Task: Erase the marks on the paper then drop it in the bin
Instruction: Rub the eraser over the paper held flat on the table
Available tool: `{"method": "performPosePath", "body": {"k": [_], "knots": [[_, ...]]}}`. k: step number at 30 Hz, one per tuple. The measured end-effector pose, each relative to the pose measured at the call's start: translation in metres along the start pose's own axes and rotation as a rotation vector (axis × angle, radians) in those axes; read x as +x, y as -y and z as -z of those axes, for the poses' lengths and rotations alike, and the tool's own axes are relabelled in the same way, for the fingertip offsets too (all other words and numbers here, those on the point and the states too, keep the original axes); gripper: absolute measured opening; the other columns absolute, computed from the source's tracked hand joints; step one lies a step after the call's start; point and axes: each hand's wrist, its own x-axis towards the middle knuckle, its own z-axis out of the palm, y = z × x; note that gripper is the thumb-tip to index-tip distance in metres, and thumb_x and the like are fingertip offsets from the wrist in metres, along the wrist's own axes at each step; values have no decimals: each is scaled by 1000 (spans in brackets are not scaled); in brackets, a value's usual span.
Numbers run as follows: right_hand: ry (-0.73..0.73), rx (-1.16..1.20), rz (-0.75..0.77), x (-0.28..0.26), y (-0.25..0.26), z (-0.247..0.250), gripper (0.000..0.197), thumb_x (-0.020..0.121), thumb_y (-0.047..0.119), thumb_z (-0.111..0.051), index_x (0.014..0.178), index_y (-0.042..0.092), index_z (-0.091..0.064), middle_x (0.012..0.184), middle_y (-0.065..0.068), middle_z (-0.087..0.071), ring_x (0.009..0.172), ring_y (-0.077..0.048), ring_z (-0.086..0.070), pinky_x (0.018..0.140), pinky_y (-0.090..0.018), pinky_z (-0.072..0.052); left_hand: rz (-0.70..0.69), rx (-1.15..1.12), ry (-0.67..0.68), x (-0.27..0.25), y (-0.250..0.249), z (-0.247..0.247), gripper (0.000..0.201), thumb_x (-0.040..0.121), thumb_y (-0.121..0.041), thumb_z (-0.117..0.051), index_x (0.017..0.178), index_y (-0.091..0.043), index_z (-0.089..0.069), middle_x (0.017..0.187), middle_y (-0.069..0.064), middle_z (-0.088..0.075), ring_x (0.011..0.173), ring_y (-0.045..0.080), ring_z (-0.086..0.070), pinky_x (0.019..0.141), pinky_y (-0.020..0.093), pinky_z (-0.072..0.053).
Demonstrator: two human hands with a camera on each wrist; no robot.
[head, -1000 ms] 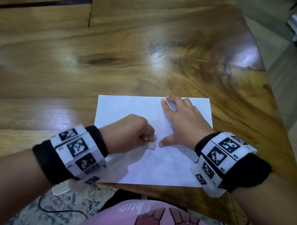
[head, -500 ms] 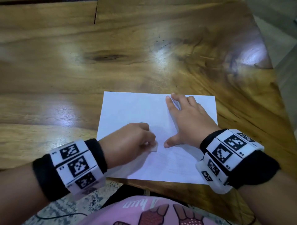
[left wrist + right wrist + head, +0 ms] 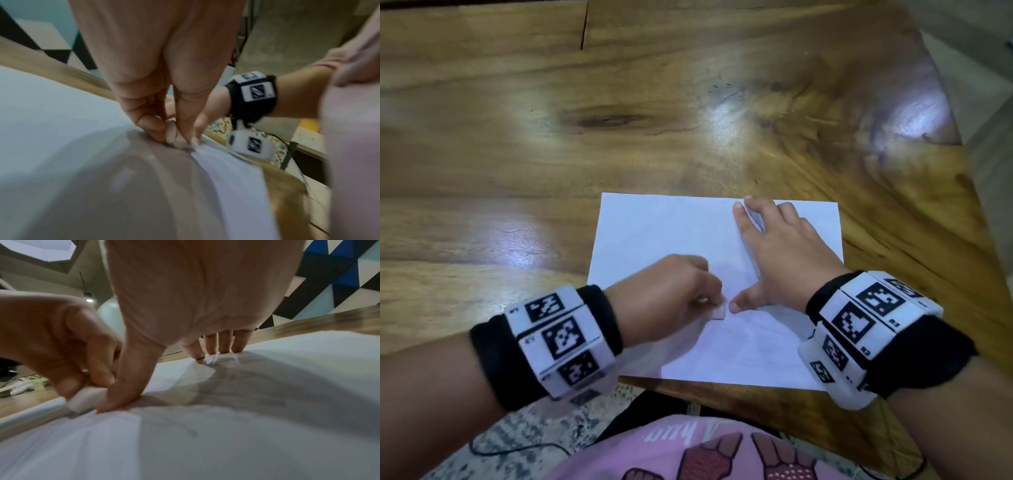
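The paper (image 3: 671, 226) is lying on the desk (image 3: 619, 102), pinned flat by the spread right hand (image 3: 784, 260). Beside its thumb, the eraser (image 3: 719, 312) is pinched by the left hand (image 3: 667, 294), shifted slightly nearer; erasing seems unfinished.

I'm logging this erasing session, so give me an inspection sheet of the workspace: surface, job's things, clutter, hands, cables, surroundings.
Surface: glossy wooden table, a crack at its far edge.
Job's things: white paper flat near the table's near edge, faint marks on it; eraser touching the paper; bin not seen.
Clutter: nothing seen.
Hands: left hand pinches the eraser; right hand lies flat on the paper, fingers spread.
Cables: thin black cable on the floor, lower left.
Surroundings: speckled floor; wall of triangles.
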Motion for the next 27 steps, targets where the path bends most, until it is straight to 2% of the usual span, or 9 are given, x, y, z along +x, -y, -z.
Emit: {"method": "performPosePath", "body": {"k": [4,7,9,11,13,18,22,24,27], "knots": [[0,-9,-4,0,0,-1,130,58,68,-72,150,15,2,153,-1,0,135,-23,-10,109,-33,-19,74,76,-200,41,6,27,14,77,-20,-64,87,-10,-69,77,12,-63,65,20,-48,56,23,-23],[5,-9,-4,1,0,-1,129,58,68,-72,150,16,3,153,-1,0,135,-23,-9,109,-32,-18,133,91,-229,52,8,29,14,80,-17,-62,91,-9,-67,79,8,-54,72,23,-51,59,23,-25],[0,-12,-6,1,0,-2,130,58,68,-72,150,15,3,154,-1,1,135,-23,-9,109,-32,-18,35,81,-193,33,4,16,10,77,-19,-61,80,-13,-67,71,1,-47,64,24,-51,56,20,-23],[0,-3,-5,2,-1,-2,130,58,67,-73,150,16,3,154,0,2,135,-22,-7,110,-32,-17,-9,43,-114,7,1,4,5,77,-18,-62,76,-18,-67,68,-3,-43,58,19,-49,56,18,-27],[0,19,-7,1,-1,-3,129,58,66,-74,150,17,3,154,2,3,135,-21,-6,110,-31,-16,-3,13,-74,-9,2,-4,8,79,-21,-59,81,-21,-67,71,-6,-41,59,13,-45,55,17,-29],[74,-1,26,-4,-4,-2,130,60,63,-75,150,25,11,155,0,18,140,-22,7,114,-33,-11,38,13,-68,-6,3,-3,5,78,-17,-65,79,-20,-68,71,-5,-47,61,10,-46,58,20,-35],[89,-38,27,-6,-3,-4,136,56,65,-76,149,23,15,154,-3,25,141,-23,10,115,-33,-8,150,25,-171,8,12,19,14,71,-10,-69,82,-17,-71,64,-2,-57,61,13,-48,58,6,-31],[95,-52,23,-6,-1,-4,136,57,66,-75,149,23,15,154,-4,25,141,-24,9,115,-33,-8,182,32,-219,19,12,29,18,71,-16,-69,89,-19,-70,68,0,-62,64,14,-50,58,9,-33],[101,-59,20,-6,-1,-2,135,57,67,-74,149,23,16,154,-5,25,141,-25,8,115,-33,-9,161,62,-176,31,4,29,20,76,-25,-67,95,-19,-67,72,-2,-58,68,15,-49,56,24,-31]]}}
